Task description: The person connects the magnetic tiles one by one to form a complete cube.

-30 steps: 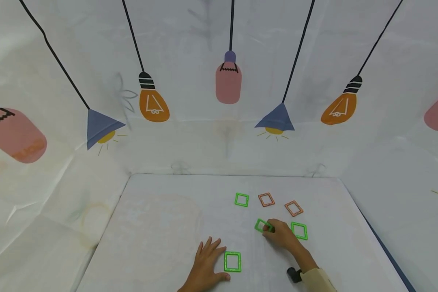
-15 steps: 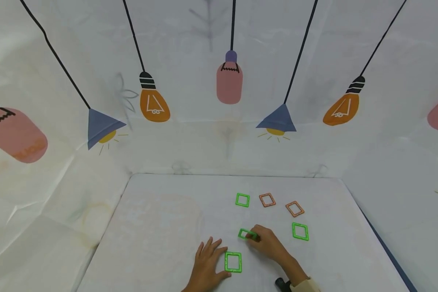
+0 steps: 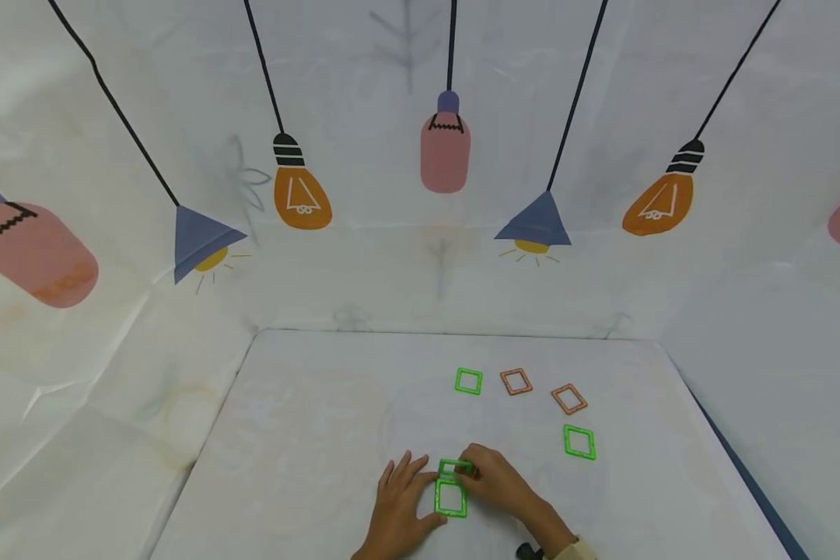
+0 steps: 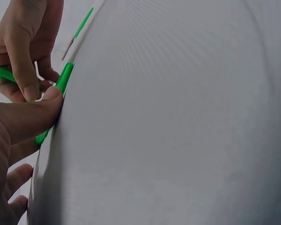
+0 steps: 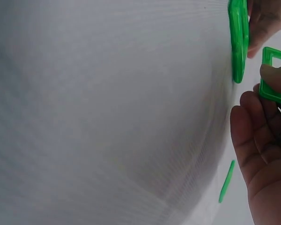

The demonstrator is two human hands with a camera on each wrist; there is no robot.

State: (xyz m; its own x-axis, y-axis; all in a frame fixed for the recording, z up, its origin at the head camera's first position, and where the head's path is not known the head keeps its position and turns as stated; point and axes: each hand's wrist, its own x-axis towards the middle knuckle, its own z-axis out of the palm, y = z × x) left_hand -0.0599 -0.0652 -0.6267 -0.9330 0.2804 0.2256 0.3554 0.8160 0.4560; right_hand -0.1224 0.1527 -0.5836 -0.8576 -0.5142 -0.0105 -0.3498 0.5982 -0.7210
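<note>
Green frames (image 3: 451, 513) number four — orange frames (image 3: 521, 392), two; hands (image 3: 397, 507), two.

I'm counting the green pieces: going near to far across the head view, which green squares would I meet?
Flat green square at the left hand, raised green square pinched by the right hand, rightmost green square, farthest green square.

flat green square frame (image 3: 453, 513), another green frame (image 3: 450, 461) tilted just beyond it
</note>
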